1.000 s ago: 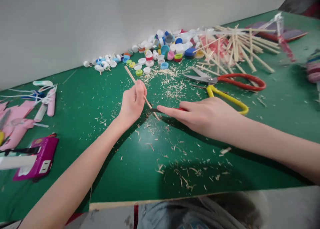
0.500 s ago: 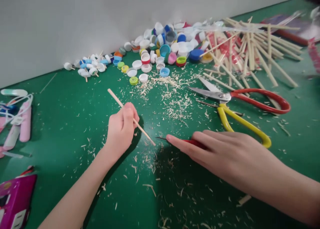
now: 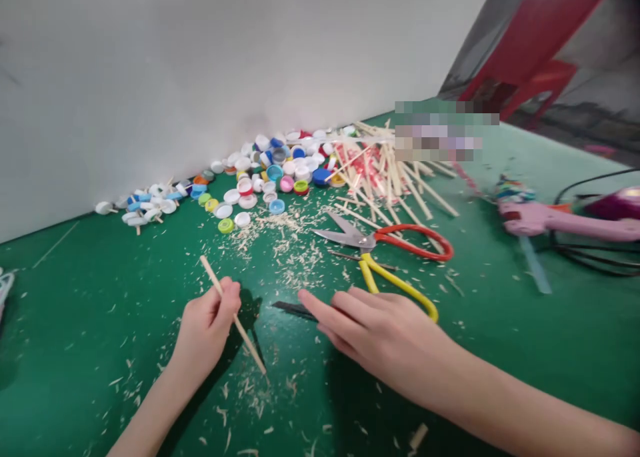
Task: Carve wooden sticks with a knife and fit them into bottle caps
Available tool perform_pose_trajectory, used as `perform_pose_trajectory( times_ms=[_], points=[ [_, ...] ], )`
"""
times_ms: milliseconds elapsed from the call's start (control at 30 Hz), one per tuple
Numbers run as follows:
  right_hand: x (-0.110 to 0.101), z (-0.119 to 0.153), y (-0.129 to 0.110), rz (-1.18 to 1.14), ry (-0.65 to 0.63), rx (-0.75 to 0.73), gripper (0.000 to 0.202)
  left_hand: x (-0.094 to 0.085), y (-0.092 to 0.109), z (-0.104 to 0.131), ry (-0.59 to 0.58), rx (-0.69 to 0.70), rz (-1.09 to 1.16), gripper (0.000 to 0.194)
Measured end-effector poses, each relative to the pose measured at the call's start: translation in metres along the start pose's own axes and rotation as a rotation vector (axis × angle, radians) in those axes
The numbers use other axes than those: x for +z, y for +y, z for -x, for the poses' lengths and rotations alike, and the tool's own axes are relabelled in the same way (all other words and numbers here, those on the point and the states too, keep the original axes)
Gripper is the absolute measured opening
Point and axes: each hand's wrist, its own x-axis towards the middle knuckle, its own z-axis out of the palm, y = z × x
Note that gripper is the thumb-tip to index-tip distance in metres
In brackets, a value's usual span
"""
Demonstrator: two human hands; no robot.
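My left hand (image 3: 213, 320) is closed around a thin wooden stick (image 3: 250, 346), which slants down to the right with its lower tip near the tabletop. To the right, my right hand (image 3: 370, 337) grips a knife (image 3: 293, 308); its dark blade points left, and the handle is hidden under the fingers. Blade and stick are apart. Pale wood shavings (image 3: 300, 257) are scattered on the green table (image 3: 165, 270). Just beyond my right hand lie open scissors (image 3: 367, 244) with one red and one yellow handle.
A heap of coloured bottle caps (image 3: 275, 172) lies by the wall, with wooden sticks (image 3: 400, 177) to its right. Caps joined with short sticks (image 3: 150, 204) sit at the left. A pink glue gun (image 3: 560, 220) with a black cable is at the right, and a red chair (image 3: 540, 50) stands behind.
The view has swung to the right, bringing the pink glue gun and red chair into sight. The stick is tilted more steeply, and the knife blade is farther from its lower tip.
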Motion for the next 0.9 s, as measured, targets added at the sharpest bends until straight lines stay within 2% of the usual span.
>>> perform_pose_trajectory(
  times_ms=[67,200,367,500,633,733,900],
  points=[
    [-0.001,0.000,-0.002,0.007,0.031,-0.003,0.047,0.001,-0.001,0.002,0.009,-0.050,-0.029,0.055],
    [0.004,0.002,0.000,-0.026,0.192,-0.018,0.042,0.004,-0.006,0.004,0.023,-0.026,-0.091,0.058],
    [0.014,0.004,0.007,-0.015,0.206,0.043,0.043,0.009,-0.018,-0.003,0.002,-0.006,-0.084,0.056],
    [0.012,0.004,0.010,-0.007,0.188,0.056,0.045,0.014,-0.023,-0.010,-0.009,-0.063,0.080,0.060],
    [0.004,0.003,0.011,-0.022,0.153,0.069,0.044,0.015,-0.012,-0.016,-0.048,-0.044,0.205,0.062],
    [0.000,0.003,0.009,-0.067,0.109,0.083,0.044,0.009,0.004,-0.017,-0.029,0.100,0.093,0.061],
    [-0.003,-0.003,0.005,-0.141,0.030,-0.009,0.043,-0.001,0.019,-0.023,-0.095,0.148,0.061,0.059]
  ],
)
